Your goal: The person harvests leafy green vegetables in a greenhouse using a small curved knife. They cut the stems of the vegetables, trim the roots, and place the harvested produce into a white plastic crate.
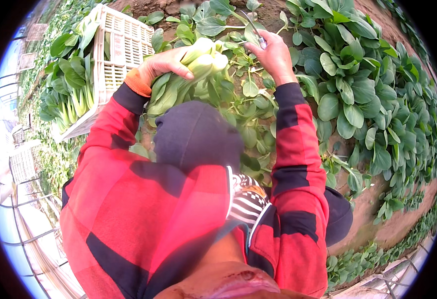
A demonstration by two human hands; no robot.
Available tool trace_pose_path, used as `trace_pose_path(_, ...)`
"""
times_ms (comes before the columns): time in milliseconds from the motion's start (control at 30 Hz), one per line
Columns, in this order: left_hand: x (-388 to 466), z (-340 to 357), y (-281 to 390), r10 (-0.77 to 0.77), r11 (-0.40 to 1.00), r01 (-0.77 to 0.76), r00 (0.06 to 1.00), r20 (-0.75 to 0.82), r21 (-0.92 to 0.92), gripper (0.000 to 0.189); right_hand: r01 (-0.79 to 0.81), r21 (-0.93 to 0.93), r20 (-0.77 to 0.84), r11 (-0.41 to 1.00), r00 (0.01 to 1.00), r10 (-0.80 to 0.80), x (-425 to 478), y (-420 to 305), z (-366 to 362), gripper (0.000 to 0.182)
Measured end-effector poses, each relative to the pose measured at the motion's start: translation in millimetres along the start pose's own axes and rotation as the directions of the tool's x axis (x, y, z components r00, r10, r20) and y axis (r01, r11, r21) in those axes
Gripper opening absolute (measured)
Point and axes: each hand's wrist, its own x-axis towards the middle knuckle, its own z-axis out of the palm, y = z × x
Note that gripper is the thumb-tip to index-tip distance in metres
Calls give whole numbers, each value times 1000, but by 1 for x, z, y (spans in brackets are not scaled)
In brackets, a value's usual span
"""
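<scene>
My left hand (169,64) is closed around several cut heads of leafy greens like bok choy (203,61), their pale bases pointing up and right and their leaves hanging down to the left. To the right, my right hand (272,52) grips the handle of a small curved sickle (254,26); the thin blade points up and to the left, over low leaves. Left of my left hand is a white plastic crate (128,37), tilted in the view, with more greens (72,86) laid in it. The bases of the held heads do not touch the sickle.
Dense rows of growing greens (356,82) fill the right side, with bare soil (379,231) between rows. Loose leaves and small plants (250,88) lie or stand between my hands. My bent knee (197,134) is below them. Another crate (25,160) stands at the far left.
</scene>
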Motion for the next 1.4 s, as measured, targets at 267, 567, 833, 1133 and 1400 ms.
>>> trace_pose_path(267,15,25,13,76,981,-75,997,-2,-179,88,-303,812,315,499,947,62,-5,-20,3,32)
trace_pose_path(567,42,-12,-5,328,942,-276,874,-358,190,69,-329,910,378,254,909,-177,-7,-33,-52,19)
trace_pose_path(833,43,57,29,182,898,-299,921,-345,-322,66,27,798,-156,603,974,163,-5,-66,11,29)
trace_pose_path(1133,79,47,-2,419,883,-466,839,-348,-61,79,-110,905,16,410,974,225,-7,-62,-2,25)
trace_pose_path(1400,42,53,39,491,585,-803,462,-738,-113,78,-115,871,165,478,984,-63,-10,-69,2,70)
